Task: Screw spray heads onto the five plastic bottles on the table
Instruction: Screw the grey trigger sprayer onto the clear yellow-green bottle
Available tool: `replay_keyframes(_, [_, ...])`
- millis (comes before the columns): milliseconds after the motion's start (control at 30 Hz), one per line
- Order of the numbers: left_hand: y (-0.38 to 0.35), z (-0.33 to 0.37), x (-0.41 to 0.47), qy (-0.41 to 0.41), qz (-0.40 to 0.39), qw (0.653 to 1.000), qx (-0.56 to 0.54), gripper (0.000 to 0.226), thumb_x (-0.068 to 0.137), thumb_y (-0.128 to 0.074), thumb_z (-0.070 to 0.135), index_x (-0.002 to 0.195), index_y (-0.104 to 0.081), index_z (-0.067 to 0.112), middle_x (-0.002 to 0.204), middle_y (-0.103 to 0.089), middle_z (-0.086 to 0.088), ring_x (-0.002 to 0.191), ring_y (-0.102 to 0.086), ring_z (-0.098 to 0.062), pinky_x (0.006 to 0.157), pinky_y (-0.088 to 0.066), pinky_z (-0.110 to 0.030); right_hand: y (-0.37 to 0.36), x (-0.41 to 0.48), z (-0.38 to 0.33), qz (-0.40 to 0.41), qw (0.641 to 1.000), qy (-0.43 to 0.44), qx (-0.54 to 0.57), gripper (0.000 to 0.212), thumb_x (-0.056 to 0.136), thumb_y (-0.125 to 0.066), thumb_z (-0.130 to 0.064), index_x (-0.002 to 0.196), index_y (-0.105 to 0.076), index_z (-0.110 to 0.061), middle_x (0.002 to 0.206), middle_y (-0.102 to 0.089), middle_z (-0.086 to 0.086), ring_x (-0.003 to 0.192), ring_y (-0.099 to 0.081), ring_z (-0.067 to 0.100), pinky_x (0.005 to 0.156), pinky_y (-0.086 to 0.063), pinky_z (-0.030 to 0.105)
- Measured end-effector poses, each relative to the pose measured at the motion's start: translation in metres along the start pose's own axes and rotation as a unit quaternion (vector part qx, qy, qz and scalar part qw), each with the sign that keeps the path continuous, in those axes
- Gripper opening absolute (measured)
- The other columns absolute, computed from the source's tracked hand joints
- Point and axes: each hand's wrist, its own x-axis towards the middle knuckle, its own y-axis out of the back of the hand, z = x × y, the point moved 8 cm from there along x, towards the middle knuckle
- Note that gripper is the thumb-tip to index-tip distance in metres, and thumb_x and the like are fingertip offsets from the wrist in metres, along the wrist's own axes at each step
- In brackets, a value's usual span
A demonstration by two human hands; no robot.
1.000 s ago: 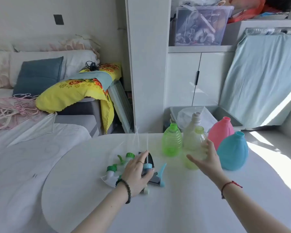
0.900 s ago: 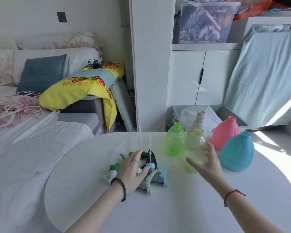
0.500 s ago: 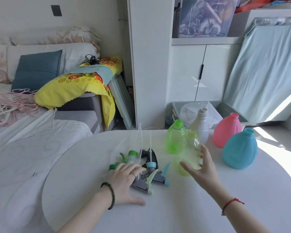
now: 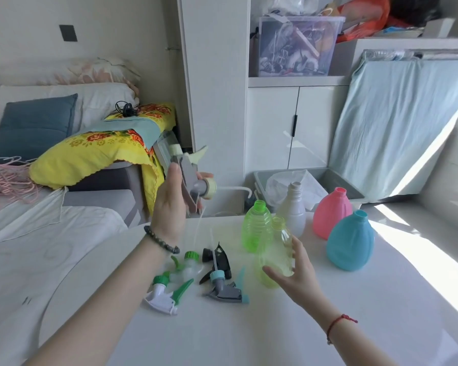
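While the left hand (image 4: 169,207) holds a grey spray head (image 4: 189,178) up in the air over the table's far edge, with palm and curled fingers covering much of its body, its pale collar (image 4: 209,188) points right. A white tube (image 4: 233,188) leaves the collar and bends down; its end is hard to make out.

The right hand (image 4: 294,276) cups the yellow bottle (image 4: 278,249) low on the table (image 4: 249,334), thumb in front and fingers curled round the far side, partly seen through the clear plastic. Just behind stands the green bottle (image 4: 257,228), then the white bottle (image 4: 292,207), whose lower part is hidden by the two in front. To the right are the pink bottle (image 4: 332,215) and, overlapping its base, the blue bottle (image 4: 351,241). All five necks are bare.

Four more heads lie bunched left of the yellow bottle: a white head (image 4: 167,294) with a green trigger, a clear head (image 4: 188,262) that is nearly lost against the tabletop, a black head (image 4: 218,260), and a grey head (image 4: 225,289) with a blue collar. Their thin tubes barely show.

Both forearms are cut off at the bottom edge.
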Motion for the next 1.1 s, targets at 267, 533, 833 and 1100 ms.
replay_keyframes(267, [-0.044, 0.039, 0.038, 0.036, -0.055, 0.997, 0.051, 0.053, 0.091, -0.021, 0.056, 0.070, -0.055, 0.020, 0.090, -0.071, -0.018, 0.062, -0.057, -0.022, 0.040, -0.040, -0.019, 0.003, -0.001, -0.008, -0.007, 1.000, 0.004, -0.004, 0.085, 0.067, -0.079, -0.025, 0.136, -0.030, -0.020, 0.126, -0.046, -0.002, 0.117, -0.042, 0.013, 0.100, -0.034, 0.028])
replay_keyframes(533, [-0.069, 0.059, 0.052, 0.070, -0.100, 0.992, 0.039, 0.057, 0.089, -0.024, 0.059, 0.062, -0.053, 0.018, 0.079, -0.073, -0.012, 0.044, -0.054, -0.017, 0.043, -0.037, -0.023, 0.003, -0.003, -0.011, -0.013, 1.000, 0.007, -0.013, 0.086, 0.069, -0.077, -0.027, 0.138, -0.027, -0.018, 0.129, -0.043, -0.003, 0.121, -0.039, 0.011, 0.101, -0.028, 0.021])
replay_keyframes(833, [-0.080, 0.047, 0.055, 0.102, -0.134, 0.978, 0.123, 0.058, 0.088, -0.021, 0.062, 0.077, -0.059, 0.019, 0.097, -0.070, -0.020, 0.047, -0.058, -0.016, 0.047, -0.040, -0.024, 0.004, -0.002, -0.014, -0.018, 1.000, 0.007, -0.009, 0.085, 0.069, -0.076, -0.027, 0.138, -0.027, -0.020, 0.130, -0.042, -0.004, 0.122, -0.039, 0.012, 0.103, -0.028, 0.023])
replay_keyframes(1100, [-0.110, -0.039, 0.026, 0.155, -0.195, 0.926, 0.283, 0.081, 0.086, -0.017, 0.064, 0.096, -0.063, -0.003, 0.080, -0.058, -0.013, 0.068, -0.055, -0.021, 0.074, -0.052, -0.033, 0.004, -0.004, -0.015, -0.021, 1.000, 0.003, -0.009, 0.084, 0.069, -0.076, -0.027, 0.137, -0.026, -0.021, 0.130, -0.040, -0.008, 0.121, -0.036, 0.008, 0.102, -0.027, 0.021])
